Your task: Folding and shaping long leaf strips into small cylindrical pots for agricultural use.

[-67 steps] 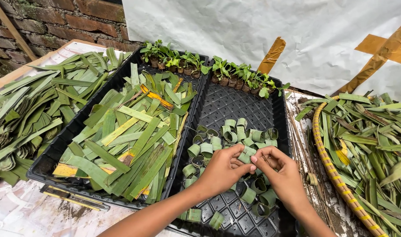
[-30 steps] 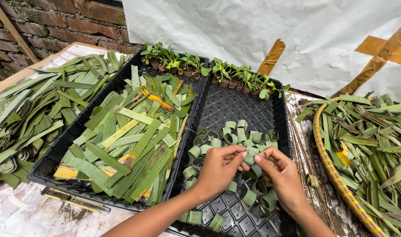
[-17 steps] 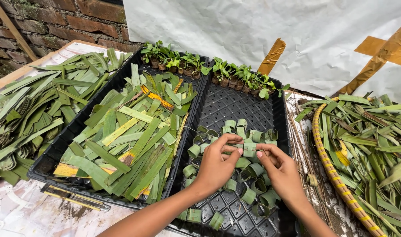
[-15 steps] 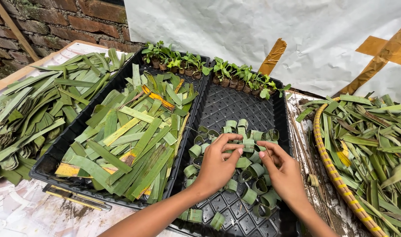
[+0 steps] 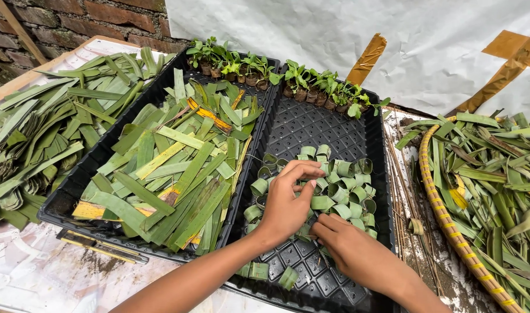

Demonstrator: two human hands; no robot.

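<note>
A black mesh tray (image 5: 311,130) holds a cluster of rolled green leaf rings (image 5: 343,191). My left hand (image 5: 288,200) lies on the near left side of the cluster. Its fingers curl over a leaf ring and pinch it. My right hand (image 5: 349,246) is lower, just right of my left wrist, knuckles up, with its fingertips tucked among the rings at the cluster's near edge. Whether it holds one is hidden. A few loose rings (image 5: 259,269) lie at the tray's near edge.
A second black tray (image 5: 62,203) to the left is full of flat leaf strips (image 5: 178,168). Small potted seedlings (image 5: 300,81) line both trays' far ends. More leaves are piled at far left (image 5: 39,133) and in a woven basket (image 5: 436,203) on the right. A utility knife (image 5: 100,246) lies near the left tray.
Both hands had worked one ring together above the cluster. Now my left hand has moved up onto the rings, and my right hand has dropped toward the near edge.
</note>
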